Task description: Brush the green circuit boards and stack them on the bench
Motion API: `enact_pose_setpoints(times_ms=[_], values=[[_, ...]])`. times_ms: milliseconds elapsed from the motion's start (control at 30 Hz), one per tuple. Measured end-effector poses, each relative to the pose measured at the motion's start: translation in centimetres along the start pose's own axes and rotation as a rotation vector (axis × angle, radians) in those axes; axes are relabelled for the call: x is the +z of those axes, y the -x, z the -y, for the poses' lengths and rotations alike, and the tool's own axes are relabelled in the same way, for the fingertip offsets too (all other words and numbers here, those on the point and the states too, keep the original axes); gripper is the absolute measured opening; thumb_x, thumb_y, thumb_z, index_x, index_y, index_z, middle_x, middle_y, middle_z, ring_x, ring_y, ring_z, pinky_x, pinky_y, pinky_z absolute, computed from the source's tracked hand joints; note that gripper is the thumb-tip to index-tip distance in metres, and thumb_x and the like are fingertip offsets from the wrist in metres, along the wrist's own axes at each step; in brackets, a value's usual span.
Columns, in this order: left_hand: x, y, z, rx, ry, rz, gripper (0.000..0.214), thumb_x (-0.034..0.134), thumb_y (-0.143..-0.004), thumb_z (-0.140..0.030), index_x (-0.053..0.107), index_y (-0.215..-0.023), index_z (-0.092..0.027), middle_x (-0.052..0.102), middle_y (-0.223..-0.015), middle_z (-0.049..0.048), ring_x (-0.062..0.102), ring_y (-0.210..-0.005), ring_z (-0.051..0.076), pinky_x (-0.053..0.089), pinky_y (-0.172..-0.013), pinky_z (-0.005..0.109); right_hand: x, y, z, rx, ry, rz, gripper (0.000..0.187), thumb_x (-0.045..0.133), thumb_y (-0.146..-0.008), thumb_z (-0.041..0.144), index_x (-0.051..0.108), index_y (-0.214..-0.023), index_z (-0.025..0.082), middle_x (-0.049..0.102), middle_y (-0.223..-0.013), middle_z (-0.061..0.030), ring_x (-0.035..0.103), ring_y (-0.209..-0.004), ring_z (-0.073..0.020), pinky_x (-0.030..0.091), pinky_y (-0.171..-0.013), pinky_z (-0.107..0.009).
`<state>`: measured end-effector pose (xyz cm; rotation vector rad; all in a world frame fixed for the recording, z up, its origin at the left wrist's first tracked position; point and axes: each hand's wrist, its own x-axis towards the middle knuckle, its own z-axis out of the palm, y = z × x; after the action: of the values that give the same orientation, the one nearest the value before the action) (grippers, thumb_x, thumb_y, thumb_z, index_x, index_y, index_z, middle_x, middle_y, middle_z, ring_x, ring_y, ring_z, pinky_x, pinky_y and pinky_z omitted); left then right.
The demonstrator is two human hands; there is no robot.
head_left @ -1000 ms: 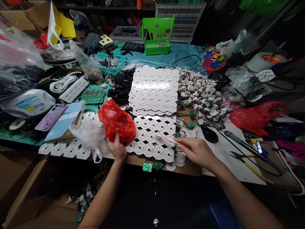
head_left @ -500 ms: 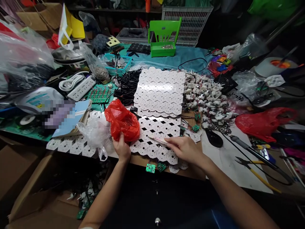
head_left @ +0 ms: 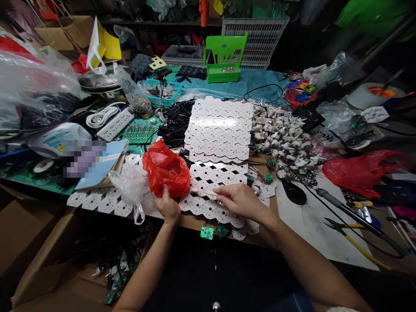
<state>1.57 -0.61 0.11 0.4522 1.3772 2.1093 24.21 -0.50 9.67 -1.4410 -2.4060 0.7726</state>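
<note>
My left hand (head_left: 168, 207) grips the lower edge of a crumpled red plastic bag (head_left: 166, 170) near the table's front edge. A clear plastic bag (head_left: 131, 186) lies just left of it. My right hand (head_left: 238, 199) pinches a thin pale stick-like tool (head_left: 204, 191) whose tip points left toward the red bag. Both hands rest over a white perforated panel of hexagonal boards (head_left: 217, 184), with more such panels (head_left: 221, 128) stacked behind it.
A pile of white lamp parts (head_left: 282, 136) lies right of the panels, black wires (head_left: 175, 121) left. Small green circuit boards (head_left: 212, 232) sit at the front edge. A soldering iron (head_left: 344, 208), cutters (head_left: 354, 236), another red bag (head_left: 360, 169), a power strip (head_left: 115, 123) and a green bin (head_left: 224, 58) surround them.
My right hand has moved left with the stick toward the red bag. My left hand has kept its hold on the bag. The camera view shifted slightly.
</note>
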Motion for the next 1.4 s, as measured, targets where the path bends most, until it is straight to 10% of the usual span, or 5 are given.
enact_pose_setpoints(times_ms=[533, 1167, 1400], values=[[0.2, 0.1, -0.4, 0.0, -0.012, 0.045, 0.056, 0.079, -0.075, -0.037, 0.061, -0.126, -0.02, 0.058, -0.142, 0.013, 0.058, -0.126, 0.028, 0.052, -0.102, 0.037, -1.4, 0.3, -3.7, 0.23, 0.011, -0.235, 0.029, 0.057, -0.092, 0.034, 0.076, -0.112, 0.025, 0.079, -0.097, -0.0037, 0.071, -0.081, -0.0204, 0.051, -0.069, -0.03], [-0.2, -0.2, 0.1, -0.015, 0.0, 0.062, 0.054, 0.08, -0.076, -0.035, 0.063, -0.124, -0.019, 0.064, -0.132, 0.013, 0.063, -0.117, 0.026, 0.052, -0.101, 0.04, -3.1, 5.2, -5.0, 0.174, 0.065, -0.098, 0.027, 0.056, -0.093, 0.031, 0.076, -0.111, 0.028, 0.079, -0.096, -0.0007, 0.073, -0.083, -0.0191, 0.053, -0.067, -0.027], [-0.4, -0.4, 0.2, 0.015, -0.091, 0.081, 0.055, 0.075, -0.079, -0.041, 0.06, -0.127, -0.019, 0.063, -0.131, 0.0126, 0.06, -0.123, 0.027, 0.048, -0.106, 0.044, -2.9, 7.6, -6.7, 0.271, 0.126, -0.327, 0.028, 0.054, -0.094, 0.032, 0.075, -0.112, 0.029, 0.077, -0.107, -0.001, 0.074, -0.088, -0.0222, 0.057, -0.072, -0.031]])
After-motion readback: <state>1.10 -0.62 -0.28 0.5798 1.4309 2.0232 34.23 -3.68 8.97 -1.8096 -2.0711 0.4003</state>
